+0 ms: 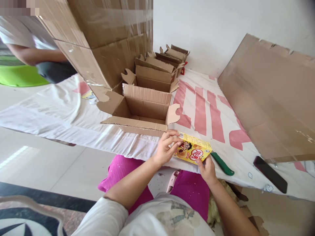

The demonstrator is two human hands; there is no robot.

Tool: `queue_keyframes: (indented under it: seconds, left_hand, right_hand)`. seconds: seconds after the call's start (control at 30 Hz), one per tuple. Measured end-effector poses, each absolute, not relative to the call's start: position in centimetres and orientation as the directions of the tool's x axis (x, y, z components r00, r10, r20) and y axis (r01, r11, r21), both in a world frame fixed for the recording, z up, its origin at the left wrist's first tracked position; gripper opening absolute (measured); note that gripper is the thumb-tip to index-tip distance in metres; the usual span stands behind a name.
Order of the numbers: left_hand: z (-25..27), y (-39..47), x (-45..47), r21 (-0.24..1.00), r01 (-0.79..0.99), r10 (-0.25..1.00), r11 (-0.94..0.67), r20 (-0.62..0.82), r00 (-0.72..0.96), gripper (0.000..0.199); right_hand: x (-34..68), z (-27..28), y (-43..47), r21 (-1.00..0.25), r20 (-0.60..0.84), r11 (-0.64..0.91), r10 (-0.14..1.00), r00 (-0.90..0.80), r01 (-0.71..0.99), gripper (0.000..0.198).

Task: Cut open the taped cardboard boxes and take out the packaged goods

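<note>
A yellow snack box with a cartoon face and red lettering is held at the table's near edge, tilted with its printed front towards me. My left hand is closed on its left end, thumb on the front and fingers over the top edge. At the lower right corner my right hand grips it, thumb on the front; its other fingers are mostly hidden behind. An open cardboard carton with spread flaps stands just beyond my left hand. Close to my right hand lies a green-handled tool, perhaps a folded cutter.
More open cartons stand in a row behind the first. Tall taped boxes rise at left, and a large cardboard sheet leans at right. A phone lies near the cloth's edge. Another person's arm shows at far left.
</note>
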State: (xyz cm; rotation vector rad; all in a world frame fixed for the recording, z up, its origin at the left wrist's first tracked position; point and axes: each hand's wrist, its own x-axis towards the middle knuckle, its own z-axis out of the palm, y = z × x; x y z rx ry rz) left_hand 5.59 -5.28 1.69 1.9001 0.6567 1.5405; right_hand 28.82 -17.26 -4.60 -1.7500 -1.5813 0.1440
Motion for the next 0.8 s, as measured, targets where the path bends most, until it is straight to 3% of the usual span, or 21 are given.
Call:
queue_keyframes:
  seconds: [0.17,0.27,0.37,0.4,0.53,0.63,0.7,0.8]
  left_hand:
    - [2.7,-6.5,4.1,0.688,-0.048,0.664,-0.724,0.714,0.220,0.024]
    - [3.6,-6.9,3.1,0.741,-0.165,0.578,-0.651,0.625,0.524,0.028]
    - [4.2,-7.1,2.4,0.853,-0.192,0.344,-0.485,0.388,0.855,0.012]
    - [4.2,-7.2,2.2,0.885,-0.163,0.283,-0.437,0.307,0.909,0.015]
    - [3.4,-7.0,2.2,0.949,0.042,0.241,-0.311,0.036,0.970,0.013]
    - [3.1,-6.7,2.4,0.937,0.042,0.280,-0.347,0.061,0.958,0.020]
    - [3.1,-6.7,2.5,0.937,-0.025,0.243,-0.347,0.115,0.963,0.018]
    - [2.9,-7.0,2.4,0.987,0.041,0.148,-0.157,-0.018,0.989,0.022]
  right_hand:
    - [28.8,-4.4,-17.2,-0.640,0.369,0.054,0.897,0.245,0.767,0.042]
    - [28.9,-4.3,-17.1,-0.714,0.327,0.036,0.901,0.287,0.700,0.043]
    - [29.1,-4.3,-17.1,-0.784,0.283,0.011,0.896,0.341,0.621,0.042]
    - [29.1,-4.4,-17.0,-0.794,0.277,0.005,0.893,0.354,0.608,0.041]
    - [29.2,-4.5,-16.9,-0.807,0.275,-0.001,0.884,0.377,0.591,0.040]
    - [29.1,-4.5,-16.9,-0.816,0.265,-0.006,0.885,0.382,0.579,0.041]
    - [29.1,-4.4,-16.9,-0.812,0.263,-0.013,0.885,0.385,0.584,0.041]
    - [29.2,-4.5,-17.0,-0.812,0.260,-0.015,0.886,0.385,0.583,0.042]
